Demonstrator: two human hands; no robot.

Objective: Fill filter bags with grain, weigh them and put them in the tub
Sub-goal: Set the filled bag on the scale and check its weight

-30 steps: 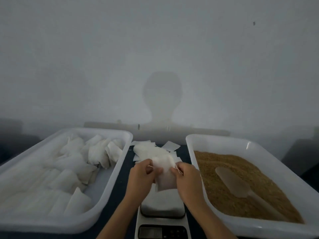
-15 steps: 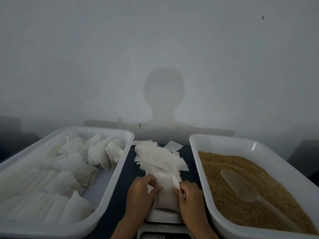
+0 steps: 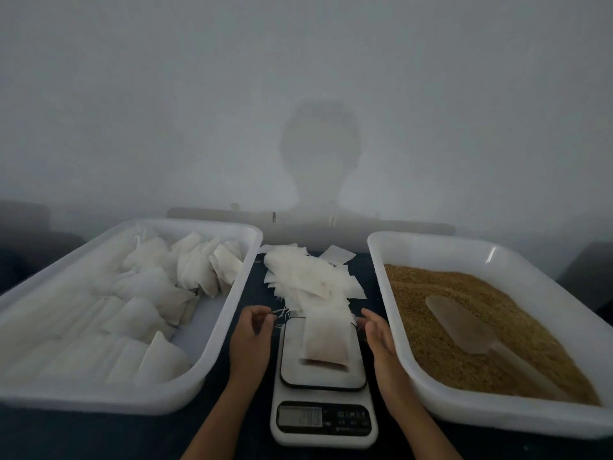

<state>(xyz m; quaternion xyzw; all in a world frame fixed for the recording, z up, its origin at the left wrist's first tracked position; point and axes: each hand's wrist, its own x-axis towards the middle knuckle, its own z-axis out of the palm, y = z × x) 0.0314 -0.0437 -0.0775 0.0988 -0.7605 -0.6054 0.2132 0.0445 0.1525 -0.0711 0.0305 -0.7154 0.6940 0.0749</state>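
Both hands let go: bag now on scale, between open left hand and right hand; weighing underway, tub drop pending.

White digital kitchen scale: grey display digits blurred, unreadable. Button symbols and small print beneath also illegible. No other text.

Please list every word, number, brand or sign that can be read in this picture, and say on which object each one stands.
Nothing can be read with certainty.
Scale display: digits show, too blurred to read.
Scale buttons: small symbols, too blurred to read.
Small print under the buttons: too small to read.
The tubs, filter bags and scoop show no text.
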